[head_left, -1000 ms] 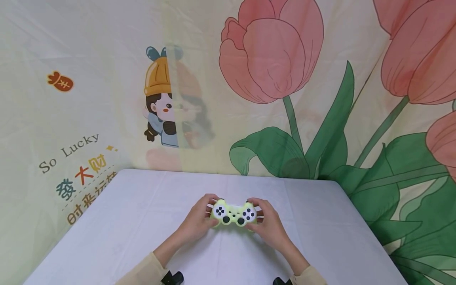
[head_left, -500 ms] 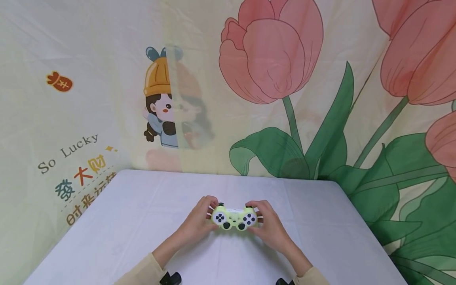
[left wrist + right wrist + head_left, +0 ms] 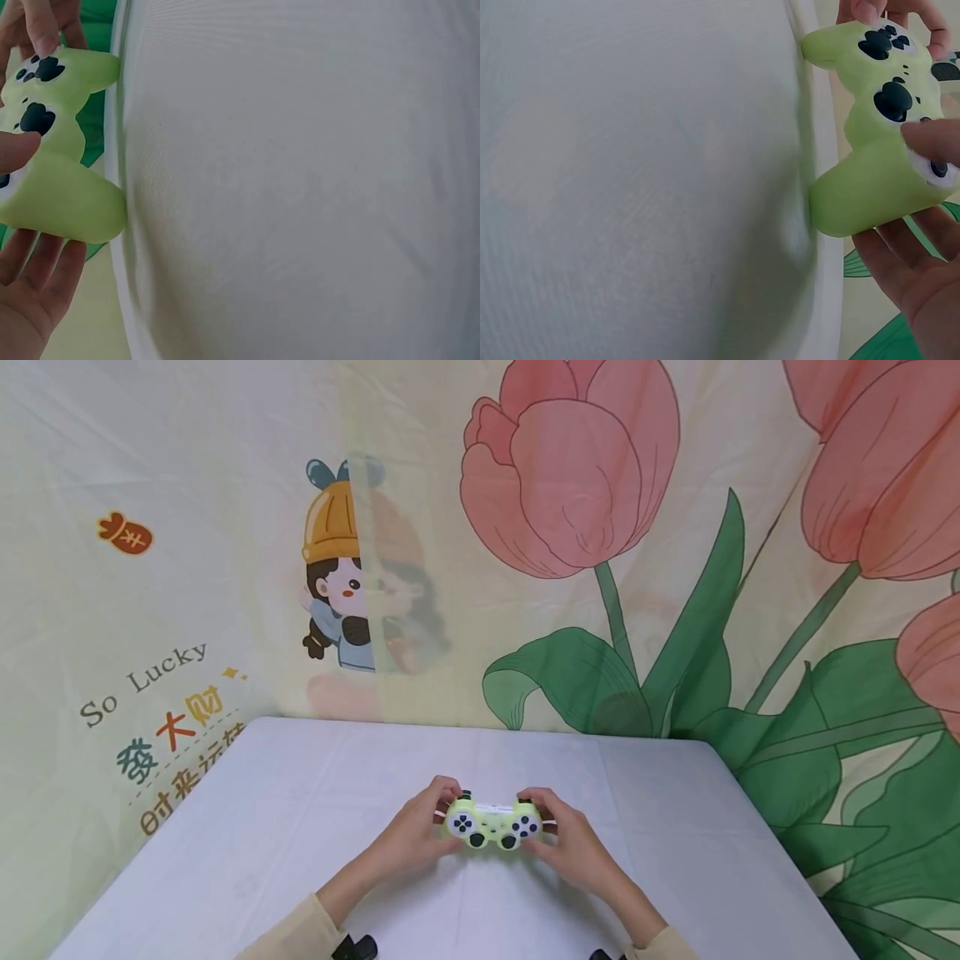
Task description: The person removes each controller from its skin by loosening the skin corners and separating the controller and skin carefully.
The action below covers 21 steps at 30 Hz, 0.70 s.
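Item: pale yellow-green plastic game controller (image 3: 492, 822) with white button pads and black thumbsticks. Location: held just above the white cloth-covered table (image 3: 300, 827), near the middle of its front half, well apart from every edge. The two handle tips point down towards the cloth; whether they touch it cannot be told from the head view, and the wrist views show them at or just off the surface.

Progress, as a judgement: the controller is already picked up and settled in a two-handed playing grip, face towards you. No button is visibly pressed down. Nothing else lies near enough to suggest a further stage.

Your left hand (image 3: 416, 831): wrapped round the left handle, fingers curled behind it, index finger up at the shoulder button. In the left wrist view your thumb (image 3: 16, 150) lies across the face beside a black thumbstick, and your fingers (image 3: 41, 266) cup the handle from beneath.

Your right hand (image 3: 572, 843): wrapped round the right handle in mirror fashion. In the right wrist view your thumb (image 3: 930, 139) rests on the face near the white button pad, and your fingers (image 3: 904, 259) support the handle underneath.

Both forearms run in from the lower edge, wrists angled inward, beige sleeves (image 3: 288, 935) at the cuffs.

Surroundings: printed fabric backdrop (image 3: 570, 485) with large pink tulips, green leaves and a cartoon child in an orange cap.
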Available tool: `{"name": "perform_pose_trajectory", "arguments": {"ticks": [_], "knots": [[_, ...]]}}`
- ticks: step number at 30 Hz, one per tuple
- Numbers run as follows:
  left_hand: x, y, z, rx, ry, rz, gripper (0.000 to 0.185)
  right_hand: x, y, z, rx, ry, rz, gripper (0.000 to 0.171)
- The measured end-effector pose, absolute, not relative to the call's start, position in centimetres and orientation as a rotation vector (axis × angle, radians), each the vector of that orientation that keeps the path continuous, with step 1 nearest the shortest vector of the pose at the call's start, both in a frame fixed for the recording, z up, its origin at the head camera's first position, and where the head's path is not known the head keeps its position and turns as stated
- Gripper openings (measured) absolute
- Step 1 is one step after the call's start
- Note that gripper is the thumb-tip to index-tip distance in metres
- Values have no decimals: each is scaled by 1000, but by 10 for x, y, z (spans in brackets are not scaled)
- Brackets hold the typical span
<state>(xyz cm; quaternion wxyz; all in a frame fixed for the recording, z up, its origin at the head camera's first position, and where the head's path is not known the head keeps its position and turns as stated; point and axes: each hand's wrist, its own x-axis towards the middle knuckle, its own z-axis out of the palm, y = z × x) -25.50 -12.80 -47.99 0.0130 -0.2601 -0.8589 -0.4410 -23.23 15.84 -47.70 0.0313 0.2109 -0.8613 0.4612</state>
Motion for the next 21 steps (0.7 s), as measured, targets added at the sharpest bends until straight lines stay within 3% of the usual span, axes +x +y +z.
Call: {"name": "perform_pose_trajectory", "arguments": {"ticks": [9, 21], "knots": [[-251, -125, -474, -745, -2694, -1375, 33, -232, 155, -473, 621, -2656, 1480, 38], [-250, -123, -474, -862, -2648, -1309, 31, -228, 148, -467, 560, -2719, 1416, 35]]}}
